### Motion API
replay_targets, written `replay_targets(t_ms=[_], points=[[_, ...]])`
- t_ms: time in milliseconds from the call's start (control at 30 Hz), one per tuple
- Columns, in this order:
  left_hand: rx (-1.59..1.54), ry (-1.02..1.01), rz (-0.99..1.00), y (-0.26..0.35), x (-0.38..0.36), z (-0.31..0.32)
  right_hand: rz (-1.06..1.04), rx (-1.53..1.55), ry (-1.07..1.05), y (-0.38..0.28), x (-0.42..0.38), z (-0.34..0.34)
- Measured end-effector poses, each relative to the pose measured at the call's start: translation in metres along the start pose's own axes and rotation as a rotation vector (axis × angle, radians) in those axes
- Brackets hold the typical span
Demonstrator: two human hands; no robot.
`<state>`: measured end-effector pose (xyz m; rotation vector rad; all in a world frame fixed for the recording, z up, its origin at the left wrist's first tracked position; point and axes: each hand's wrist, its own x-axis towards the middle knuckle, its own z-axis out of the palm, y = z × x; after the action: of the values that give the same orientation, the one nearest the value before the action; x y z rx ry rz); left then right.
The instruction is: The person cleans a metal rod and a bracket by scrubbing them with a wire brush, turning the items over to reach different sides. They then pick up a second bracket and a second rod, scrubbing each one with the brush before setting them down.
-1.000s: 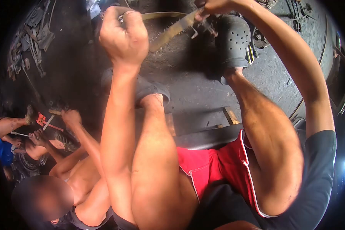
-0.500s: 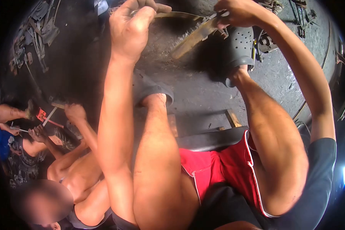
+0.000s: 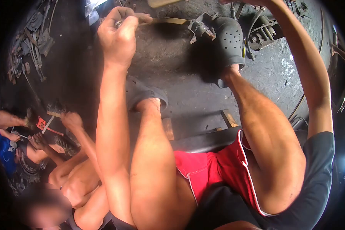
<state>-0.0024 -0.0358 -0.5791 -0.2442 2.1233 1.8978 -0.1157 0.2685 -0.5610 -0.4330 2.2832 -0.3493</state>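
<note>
My left hand [image 3: 118, 36] is closed at the upper left, with a small round metal end showing between the curled fingers. From its fingertips a flat tan strip [image 3: 172, 20] runs right to a metal bracket [image 3: 202, 30] on the floor, beside the right shoe. My right hand [image 3: 257, 1] is at the top edge, its fingers mostly cut off by the frame. Left of it, a wooden bar [image 3: 163, 3] pokes in from the top edge, raised above the strip. Grey clogs [image 3: 230, 42] are on my feet.
Metal parts [image 3: 264, 34] lie right of the right clog, and a scrap heap [image 3: 32, 40] lies at far left. At lower left, a co-worker [image 3: 80, 188] holds a hammer-like tool [image 3: 50, 122]; another person's hand is nearby. Wooden blocks [image 3: 229, 118] stand by the seat [image 3: 205, 142].
My right hand has gone up to the frame's edge, lifting the wooden bar away from the metal bracket, which now shows. My left hand has shifted slightly left and down in view.
</note>
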Motion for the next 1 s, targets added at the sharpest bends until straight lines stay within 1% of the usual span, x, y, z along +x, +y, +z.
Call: replay_targets(t_ms=[33,100,167,200,267,300,367,400,467,533,567,633,700,800,833,900,933,967,1000], points=[[0.002,-0.002,0.002,0.0,0.002,-0.001,0.013,0.155,-0.008,0.003,0.004,0.015],[-0.014,-0.007,0.009,-0.001,0.005,-0.002,0.068,0.417,-0.127,-0.004,0.005,0.038],[-0.037,-0.007,0.014,0.0,0.005,-0.003,0.148,0.578,-0.167,-0.001,0.017,0.075],[-0.061,-0.003,0.022,0.001,0.005,-0.003,0.148,0.579,-0.17,0.001,0.02,0.085],[-0.065,0.006,0.026,0.002,0.002,-0.002,0.188,0.992,-0.226,0.003,0.026,0.097],[-0.072,0.013,0.033,0.001,0.0,-0.002,0.185,0.997,-0.225,0.005,0.028,0.097],[-0.089,0.005,0.05,0.001,0.001,0.0,0.158,0.878,-0.271,0.004,0.028,0.091],[-0.137,0.03,0.063,0.002,0.003,0.002,0.155,0.878,-0.272,0.002,0.028,0.087],[-0.186,0.062,0.076,0.005,0.001,0.003,0.146,0.446,-0.247,-0.006,0.021,0.073],[-0.063,0.029,0.015,0.006,-0.001,-0.001,0.135,0.481,-0.214,-0.012,0.008,0.06],[-0.059,0.032,0.016,0.007,-0.002,-0.002,0.132,0.524,-0.19,-0.01,0.001,0.056],[-0.027,0.058,0.028,0.006,-0.005,0.0,0.109,0.472,-0.003,0.014,-0.001,0.049],[-0.031,0.051,0.026,0.002,-0.006,0.0,0.105,0.39,-0.044,0.006,-0.025,0.009],[-0.067,0.104,-0.02,-0.001,-0.007,0.001,-0.037,0.006,-0.063,-0.004,-0.056,-0.029],[-0.066,0.088,0.005,-0.004,-0.005,0.0,-0.041,0.0,-0.062,-0.007,-0.055,-0.031],[-0.063,0.075,0.033,-0.003,-0.006,0.0,-0.18,-0.219,-0.143,-0.013,-0.052,-0.033],[-0.044,0.094,0.016,-0.002,-0.006,0.0,-0.31,-0.158,-0.157,-0.01,-0.04,-0.026],[-0.025,0.109,0.0,0.0,-0.006,0.0,-0.567,-0.24,-0.098,-0.002,-0.021,-0.014],[-0.022,0.107,0.003,0.002,-0.007,-0.001,-0.926,-0.357,-0.011,0.01,0.01,0.006]])
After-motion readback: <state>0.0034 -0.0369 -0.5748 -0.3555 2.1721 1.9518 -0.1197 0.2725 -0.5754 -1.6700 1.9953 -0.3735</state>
